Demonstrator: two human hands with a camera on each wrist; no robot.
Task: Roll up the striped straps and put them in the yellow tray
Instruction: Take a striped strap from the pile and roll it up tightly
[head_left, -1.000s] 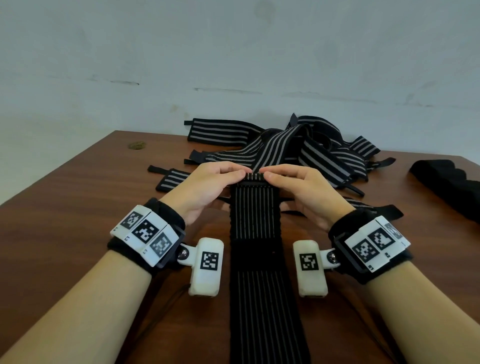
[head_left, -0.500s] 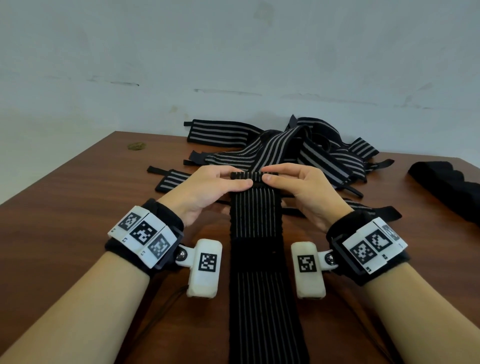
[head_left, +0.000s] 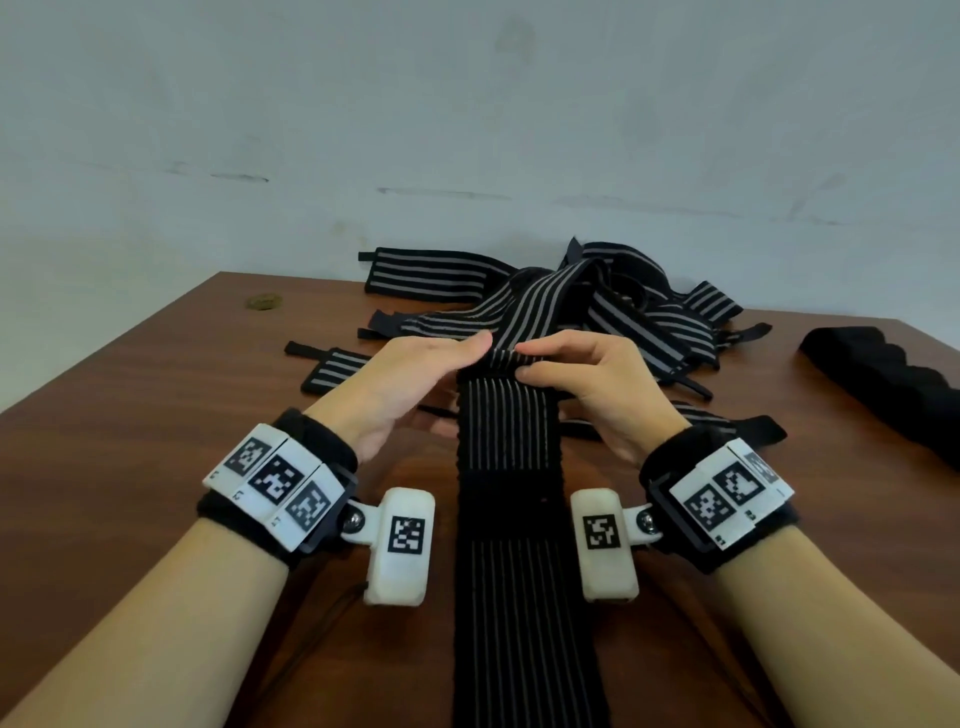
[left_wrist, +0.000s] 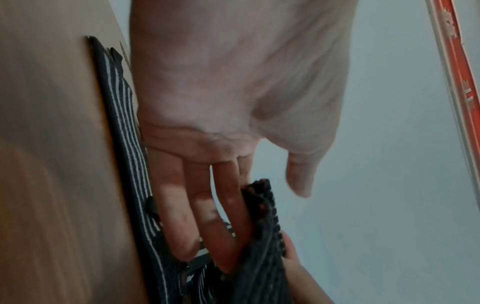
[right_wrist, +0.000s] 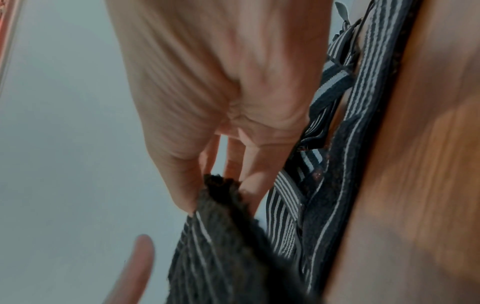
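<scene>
A long black striped strap (head_left: 506, 457) runs from the near table edge away from me, between my wrists. Its far end (head_left: 501, 358) is folded over and lifted a little off the table. My right hand (head_left: 522, 358) pinches that end between its thumb (right_wrist: 182, 185) and fingers. My left hand (head_left: 467, 353) has straight fingers (left_wrist: 228, 205) against the fold's far side, with its thumb (left_wrist: 298, 179) held apart from the cloth. A loose pile of more striped straps (head_left: 623, 317) lies just beyond both hands. No yellow tray is in view.
The brown wooden table (head_left: 130, 415) ends at a pale wall behind the pile. A black fabric thing (head_left: 883, 374) lies at the right edge. A small round brown object (head_left: 264, 301) sits near the far left corner. One short striped strap (head_left: 332, 369) lies left of my left hand.
The strap's far end has gone from lying flat under my fingertips to being folded over and raised slightly. Both hands stayed in about the same place.
</scene>
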